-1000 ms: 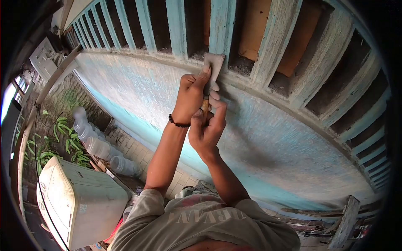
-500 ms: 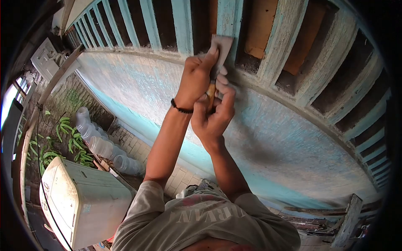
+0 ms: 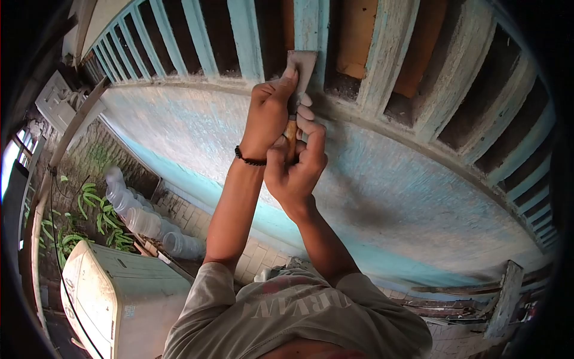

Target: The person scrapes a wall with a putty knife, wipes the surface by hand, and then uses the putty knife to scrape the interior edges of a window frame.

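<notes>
A paint scraper [image 3: 305,64] with a wide, dusty metal blade and a wooden handle is held upright against the foot of a pale blue slat [image 3: 307,27]. My left hand [image 3: 268,116], with a dark beaded bracelet at the wrist, is closed around the blade's lower part, thumb pressed along it. Lower down, my right hand [image 3: 297,173] grips the wooden handle, its fingers curled and dusty. Both hands are close together in front of the scuffed blue and whitish wall [image 3: 382,179]. The blade's top edge lies against the slat; the far side of my left fingers is hidden.
Worn slats [image 3: 388,57] run along the wall top above a narrow ledge [image 3: 341,106]. At left stand a whitish bin-like box [image 3: 137,293], clear plastic containers [image 3: 143,221] and green plants [image 3: 107,218]. A weathered wooden post [image 3: 507,299] leans at lower right.
The whole view has shifted slightly, so the slats, hands and scraper appear farther left. Both hands keep the same hold on the scraper, and the blade stays at the same slat.
</notes>
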Demonstrator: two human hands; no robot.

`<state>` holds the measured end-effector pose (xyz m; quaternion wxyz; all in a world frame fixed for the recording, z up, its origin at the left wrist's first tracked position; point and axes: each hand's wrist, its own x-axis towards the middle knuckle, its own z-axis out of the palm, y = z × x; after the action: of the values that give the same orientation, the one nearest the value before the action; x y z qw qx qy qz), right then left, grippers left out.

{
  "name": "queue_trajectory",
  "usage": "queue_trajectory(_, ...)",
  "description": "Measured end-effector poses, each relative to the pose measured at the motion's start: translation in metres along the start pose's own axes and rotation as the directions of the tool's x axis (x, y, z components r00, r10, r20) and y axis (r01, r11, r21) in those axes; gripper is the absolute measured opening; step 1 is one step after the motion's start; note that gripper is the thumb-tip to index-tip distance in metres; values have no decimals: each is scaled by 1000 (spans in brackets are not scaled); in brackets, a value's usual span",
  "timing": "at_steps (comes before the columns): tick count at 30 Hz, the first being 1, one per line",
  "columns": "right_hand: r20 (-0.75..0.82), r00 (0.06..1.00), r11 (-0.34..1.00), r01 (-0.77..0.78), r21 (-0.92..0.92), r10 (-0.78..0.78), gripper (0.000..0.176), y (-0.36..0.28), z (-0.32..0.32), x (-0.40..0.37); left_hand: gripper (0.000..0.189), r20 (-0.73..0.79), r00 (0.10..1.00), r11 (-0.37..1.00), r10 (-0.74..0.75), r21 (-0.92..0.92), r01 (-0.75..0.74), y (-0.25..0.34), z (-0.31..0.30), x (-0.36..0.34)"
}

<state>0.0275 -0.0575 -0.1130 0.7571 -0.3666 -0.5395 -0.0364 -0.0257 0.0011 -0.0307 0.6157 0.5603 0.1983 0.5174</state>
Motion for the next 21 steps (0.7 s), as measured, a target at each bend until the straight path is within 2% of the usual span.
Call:
queue_trajectory(1, 6, 1000, 1000, 12, 11, -12, 42, 0, 0, 3, 46, 33, 999, 1000, -9, 3, 9, 3, -1, 3)
queue_trajectory(2, -1, 1000, 1000, 14, 12, -14, 42, 3, 1, 2, 47, -27, 996, 995, 86, 53, -85, -3, 3, 8)
queue_trajectory(4, 23, 1000, 1000, 1, 17, -1, 42, -2, 2, 11, 47, 2, 995, 994, 104, 24, -104, 1, 1, 15)
queue_trajectory(7, -77, 989, 991, 125, -41, -128, 48, 5, 12, 25, 47, 1, 995, 995, 98, -25, -98, 12, 7, 21)
queue_trajectory(12, -91, 992, 995, 79, -56, -84, 45, 6, 4, 2, 48, -3, 997, 997, 75, 22, -75, -10, 1, 7)
queue_trajectory(15, -30, 999, 999, 35, 35, -34, 44, 11, -3, -6, 50, 14, 995, 992, 101, 71, -102, -15, 5, 5)
queue_trajectory(16, 2, 995, 995, 99, -24, -99, 42, 13, -6, 2, 51, -5, 995, 992, 104, 67, -104, -8, 10, 7)
queue_trajectory(19, 55, 997, 995, -52, 82, 48, 42, 3, -5, 24, 51, 7, 990, 988, 137, 69, -138, 12, 20, 19)
queue_trajectory(20, -40, 999, 993, -30, 114, 34, 45, 0, 1, 32, 51, 42, 988, 986, 148, 72, -150, 16, 19, 22)
queue_trajectory(21, -54, 998, 997, 27, 77, -23, 45, 2, 1, 29, 51, 77, 984, 983, 161, 76, -166, 18, 17, 23)
